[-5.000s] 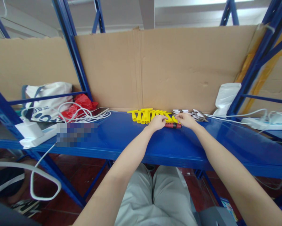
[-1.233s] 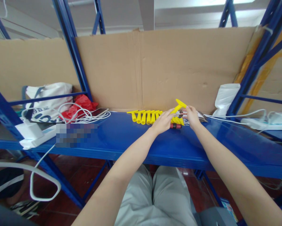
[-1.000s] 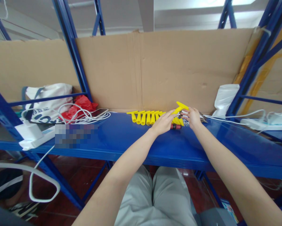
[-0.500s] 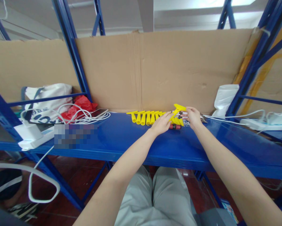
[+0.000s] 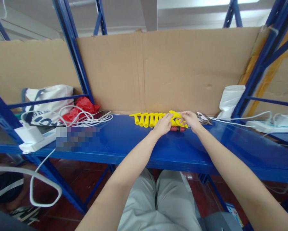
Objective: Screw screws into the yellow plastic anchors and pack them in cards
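My left hand (image 5: 163, 124) is closed on a yellow T-shaped plastic piece (image 5: 174, 114), low over the blue shelf (image 5: 124, 138). My right hand (image 5: 191, 120) is at the right end of that piece, its fingers drawn together; whether they pinch the piece or something small is hard to make out. Left of my hands stands a row of several like yellow pieces (image 5: 146, 121) with round hollow ends towards me. More yellow pieces (image 5: 182, 124) lie partly hidden under my hands. A red and black tool (image 5: 177, 129) lies just in front of them.
A dark packet (image 5: 203, 118) and a white bag (image 5: 230, 102) are to the right. White cables (image 5: 95, 118), a red plastic bag (image 5: 82, 107) and a power strip (image 5: 43, 141) lie at left. A cardboard sheet (image 5: 177, 70) closes off the back.
The held yellow piece has come down and left, towards the other pieces. My right hand has moved left with it, uncovering the dark packet. My left hand has shifted slightly left.
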